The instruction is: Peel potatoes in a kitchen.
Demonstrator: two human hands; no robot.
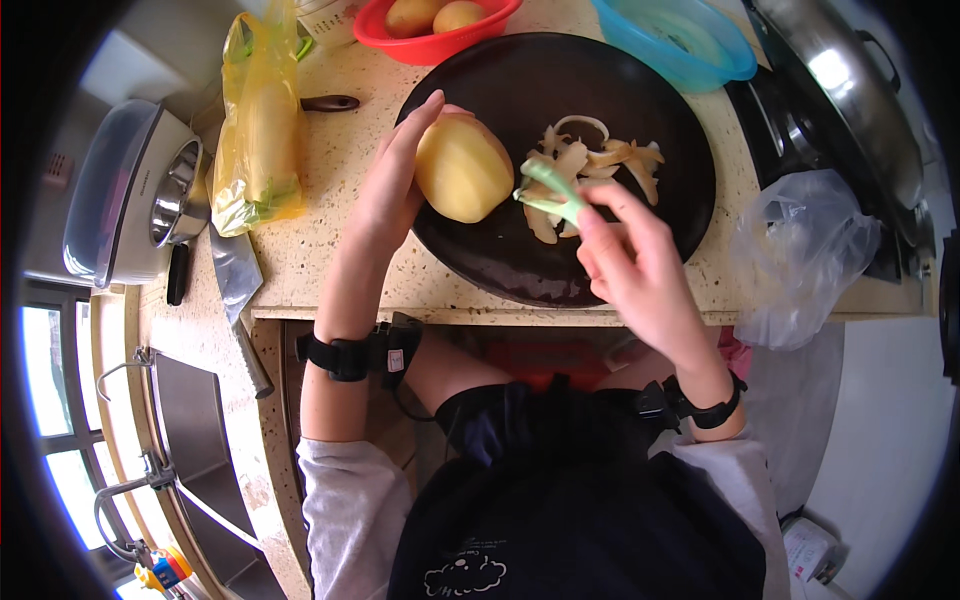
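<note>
The left hand (385,190) cups a peeled potato (463,168) over the left part of the black plate (690,170), near the worktop's front edge, fingers wrapped round its back. The right hand (630,260) pinches a green peeler (550,195), its blade seemingly touching the potato. Peels (600,160) lie mid-plate. Firm, fairly heavy and probably slippery where bare, the potato wants gripping end to end.
</note>
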